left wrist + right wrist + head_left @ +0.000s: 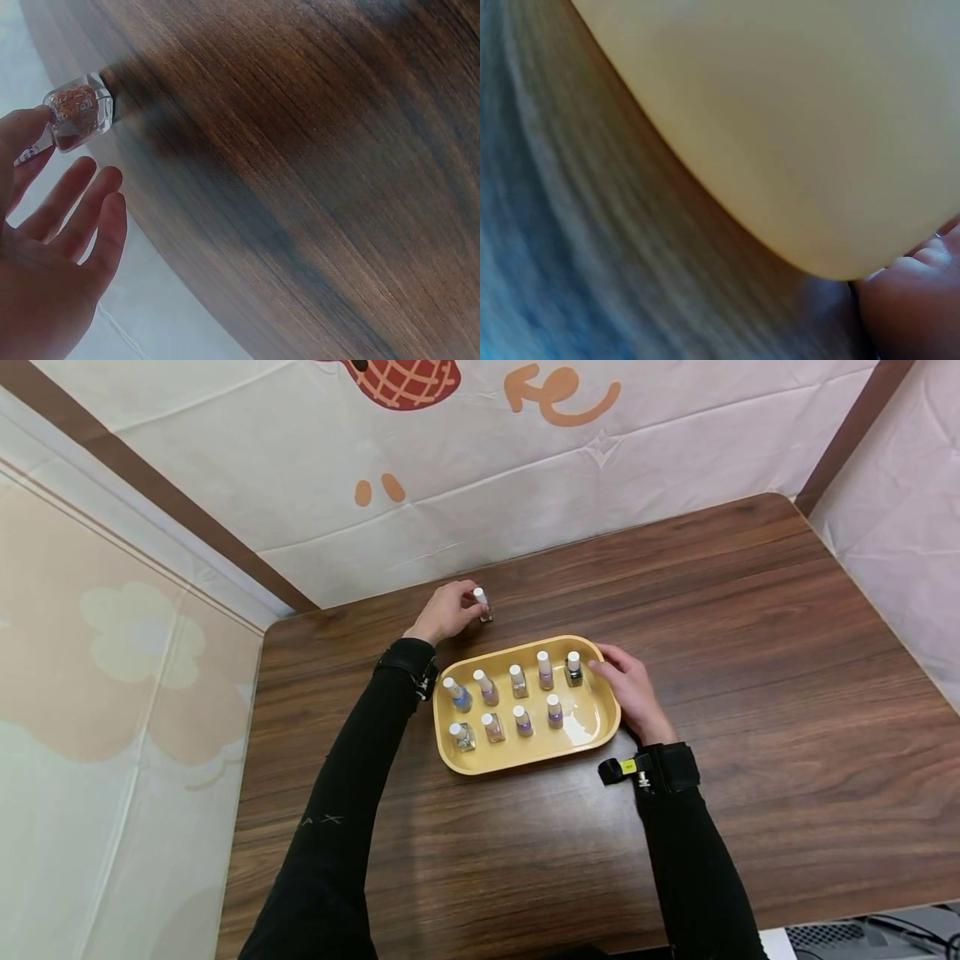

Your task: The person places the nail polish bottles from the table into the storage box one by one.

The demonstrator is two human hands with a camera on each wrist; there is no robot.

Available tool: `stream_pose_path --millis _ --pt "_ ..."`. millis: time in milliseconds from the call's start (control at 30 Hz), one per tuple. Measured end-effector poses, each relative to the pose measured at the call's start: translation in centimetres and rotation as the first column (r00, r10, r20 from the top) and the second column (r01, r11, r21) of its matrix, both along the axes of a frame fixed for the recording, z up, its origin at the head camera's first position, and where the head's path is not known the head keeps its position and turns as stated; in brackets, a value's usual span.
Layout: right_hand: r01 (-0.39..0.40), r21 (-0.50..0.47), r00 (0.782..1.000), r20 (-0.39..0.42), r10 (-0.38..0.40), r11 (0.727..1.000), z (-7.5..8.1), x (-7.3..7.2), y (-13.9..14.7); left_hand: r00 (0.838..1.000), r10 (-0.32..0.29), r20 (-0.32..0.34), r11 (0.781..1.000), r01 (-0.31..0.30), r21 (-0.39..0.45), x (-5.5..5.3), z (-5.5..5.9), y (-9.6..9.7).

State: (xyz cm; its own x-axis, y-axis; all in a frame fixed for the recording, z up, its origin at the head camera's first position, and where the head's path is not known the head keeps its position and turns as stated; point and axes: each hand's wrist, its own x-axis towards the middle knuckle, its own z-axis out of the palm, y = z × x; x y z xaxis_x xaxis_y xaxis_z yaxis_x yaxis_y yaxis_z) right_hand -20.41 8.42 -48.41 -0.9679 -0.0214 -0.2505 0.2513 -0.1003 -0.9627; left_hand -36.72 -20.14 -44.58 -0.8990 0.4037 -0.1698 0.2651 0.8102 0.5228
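Observation:
My left hand (pixel 448 610) pinches a small nail polish bottle (pixel 482 605) by its white cap, beyond the tray's far edge. In the left wrist view the clear, square bottle (pixel 79 111) shows reddish glitter inside; thumb and forefinger hold its cap while the other fingers are spread apart. A yellow oval tray (pixel 480 763) carries several white-capped nail polish bottles in two rows, among them a blue one (pixel 461 697), a black one (pixel 573 670) and a purple one (pixel 522 721). At the tray's right end my right hand (pixel 632 689) grips the rim, thumb on top.
Tray and hands are over a dark wood-grain table (pixel 750 693). Behind it hangs a pale printed curtain (pixel 480 485), close to the table's far edge. Cables (pixel 907 931) lie beyond the near right edge.

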Motion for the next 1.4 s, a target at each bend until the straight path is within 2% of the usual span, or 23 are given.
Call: stream_pose_path --millis 333,933,1400 --pt "-0.006 -0.003 1.0 0.008 0.006 1.0 0.08 -0.06 -0.02 1.0 0.013 0.013 1.0 -0.014 0.023 0.2 0.31 -0.07" --pt "-0.004 0.006 1.0 0.0 0.004 1.0 0.16 0.0 -0.02 1.0 0.007 -0.005 1.0 -0.007 -0.014 0.53 0.45 -0.08" --pt "-0.003 0.013 1.0 0.012 0.003 1.0 0.01 -0.01 0.11 0.999 -0.025 -0.04 0.998 0.023 -0.053 0.58 0.69 -0.11"
